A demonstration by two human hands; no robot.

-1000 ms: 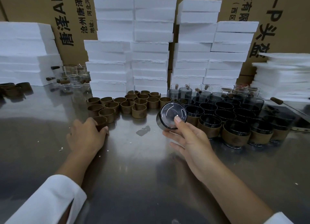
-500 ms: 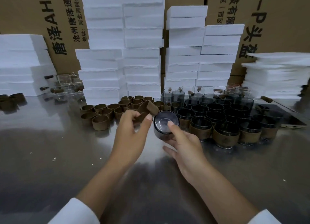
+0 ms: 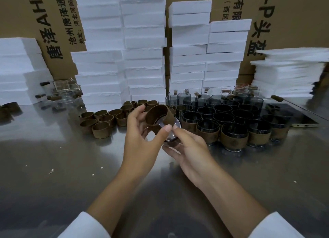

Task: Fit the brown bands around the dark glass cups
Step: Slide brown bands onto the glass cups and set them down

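Note:
My left hand [image 3: 140,136] holds a brown band [image 3: 159,115] by its rim, right over the base of a dark glass cup [image 3: 170,137]. My right hand [image 3: 191,149] grips that cup from below, tilted with its base toward me. The band's lower edge overlaps the cup's base. Loose brown bands [image 3: 101,123] lie in a cluster to the left on the steel table [image 3: 71,175]. Dark cups wearing bands [image 3: 233,138] stand to the right, with bare dark cups [image 3: 222,107] behind them.
Stacks of white foam boxes [image 3: 142,56] and cardboard cartons [image 3: 58,23] line the back. Clear glass cups [image 3: 65,93] sit at the back left. A flat metal piece [image 3: 304,125] and a wooden-handled tool [image 3: 277,98] lie at the right.
My left hand picked a band from the left cluster and carried it right to the cup. The band now sits over the cup's base. The cup moved slightly toward me.

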